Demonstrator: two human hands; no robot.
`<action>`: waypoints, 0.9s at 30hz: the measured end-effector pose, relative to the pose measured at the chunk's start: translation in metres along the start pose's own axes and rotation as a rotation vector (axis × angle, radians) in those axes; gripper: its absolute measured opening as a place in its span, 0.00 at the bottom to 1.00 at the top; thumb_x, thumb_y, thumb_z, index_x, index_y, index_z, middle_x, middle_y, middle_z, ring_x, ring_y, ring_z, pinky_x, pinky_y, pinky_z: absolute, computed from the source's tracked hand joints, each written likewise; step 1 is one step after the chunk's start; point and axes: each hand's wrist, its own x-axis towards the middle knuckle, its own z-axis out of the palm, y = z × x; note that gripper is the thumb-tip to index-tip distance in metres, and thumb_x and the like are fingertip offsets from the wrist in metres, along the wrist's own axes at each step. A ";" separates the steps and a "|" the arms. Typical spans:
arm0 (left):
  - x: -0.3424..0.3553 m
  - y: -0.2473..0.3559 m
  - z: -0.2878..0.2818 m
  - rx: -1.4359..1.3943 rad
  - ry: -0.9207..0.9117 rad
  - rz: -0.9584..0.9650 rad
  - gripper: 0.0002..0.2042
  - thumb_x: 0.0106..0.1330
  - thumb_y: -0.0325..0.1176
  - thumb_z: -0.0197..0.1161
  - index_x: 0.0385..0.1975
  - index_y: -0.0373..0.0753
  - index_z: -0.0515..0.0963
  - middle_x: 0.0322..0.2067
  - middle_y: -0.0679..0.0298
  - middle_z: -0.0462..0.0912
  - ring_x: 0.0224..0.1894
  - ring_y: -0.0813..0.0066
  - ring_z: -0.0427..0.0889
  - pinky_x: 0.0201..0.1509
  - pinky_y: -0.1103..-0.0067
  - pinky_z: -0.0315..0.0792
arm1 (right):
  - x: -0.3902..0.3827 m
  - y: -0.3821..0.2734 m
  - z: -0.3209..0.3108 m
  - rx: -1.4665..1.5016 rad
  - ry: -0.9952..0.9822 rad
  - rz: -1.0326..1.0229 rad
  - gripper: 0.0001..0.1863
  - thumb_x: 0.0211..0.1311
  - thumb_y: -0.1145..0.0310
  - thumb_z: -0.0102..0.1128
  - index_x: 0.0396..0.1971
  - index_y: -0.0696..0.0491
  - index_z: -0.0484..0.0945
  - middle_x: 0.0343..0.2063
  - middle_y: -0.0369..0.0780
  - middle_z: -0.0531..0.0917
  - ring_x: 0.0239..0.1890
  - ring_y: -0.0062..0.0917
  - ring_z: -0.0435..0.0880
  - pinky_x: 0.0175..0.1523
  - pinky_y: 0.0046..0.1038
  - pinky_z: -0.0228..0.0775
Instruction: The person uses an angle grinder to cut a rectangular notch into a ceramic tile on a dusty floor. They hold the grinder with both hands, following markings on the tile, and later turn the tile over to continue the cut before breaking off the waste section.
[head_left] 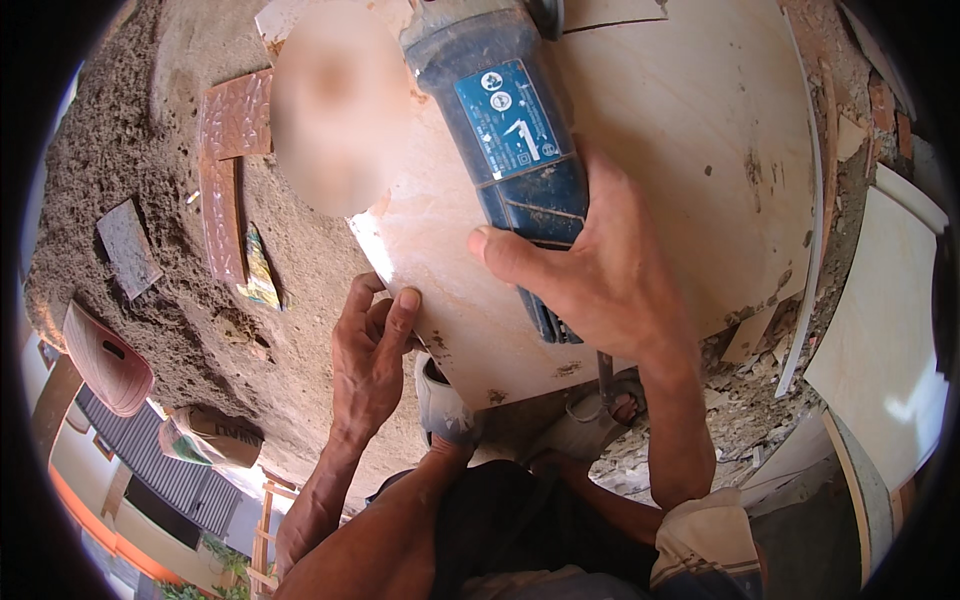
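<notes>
A dusty blue angle grinder (pixel 530 190) lies over a large beige tile (pixel 690 200), its head cut off by the top of the picture. My right hand (pixel 610 260) is wrapped round the grinder's rear body, thumb across the near side. At the tile's left edge my left hand (pixel 375 335) is closed, thumb and curled fingers gripping near the corner. The tile carries dark dirt specks and has a thin dark line near its far edge. A blurred patch hides what is at the far left of the tile.
Rough sandy ground (pixel 170 180) spreads to the left, with reddish-brown tile strips (pixel 222 215), a grey tile piece (pixel 129 248) and a printed bag (pixel 212 436). My shod foot (pixel 445 400) stands by the near edge. Rubble and another pale tile (pixel 875 290) lie right.
</notes>
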 end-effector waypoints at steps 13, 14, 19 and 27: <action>-0.001 0.001 -0.002 0.004 0.016 0.020 0.21 0.87 0.44 0.63 0.60 0.29 0.73 0.39 0.49 0.92 0.41 0.74 0.89 0.47 0.73 0.85 | -0.004 -0.010 -0.001 -0.035 0.032 -0.042 0.34 0.53 0.56 0.80 0.52 0.64 0.77 0.39 0.52 0.87 0.40 0.43 0.91 0.50 0.44 0.84; -0.001 0.001 -0.002 0.002 0.019 0.026 0.21 0.87 0.45 0.63 0.60 0.29 0.73 0.38 0.49 0.92 0.41 0.73 0.89 0.47 0.73 0.84 | -0.005 -0.011 -0.001 -0.030 0.038 -0.070 0.34 0.54 0.56 0.80 0.52 0.64 0.77 0.39 0.52 0.87 0.40 0.43 0.91 0.50 0.44 0.84; 0.000 -0.002 -0.003 0.021 0.006 0.036 0.22 0.87 0.46 0.62 0.60 0.29 0.73 0.39 0.49 0.92 0.40 0.72 0.89 0.46 0.72 0.84 | -0.011 -0.024 -0.006 0.033 0.022 -0.107 0.33 0.55 0.60 0.84 0.56 0.59 0.78 0.41 0.41 0.84 0.42 0.26 0.86 0.52 0.33 0.81; -0.001 0.005 -0.001 -0.007 0.003 0.072 0.22 0.86 0.46 0.63 0.60 0.29 0.75 0.39 0.48 0.91 0.40 0.70 0.89 0.46 0.70 0.86 | -0.036 -0.059 -0.044 -0.004 0.054 -0.269 0.33 0.56 0.60 0.82 0.55 0.62 0.76 0.40 0.48 0.88 0.41 0.36 0.90 0.52 0.38 0.83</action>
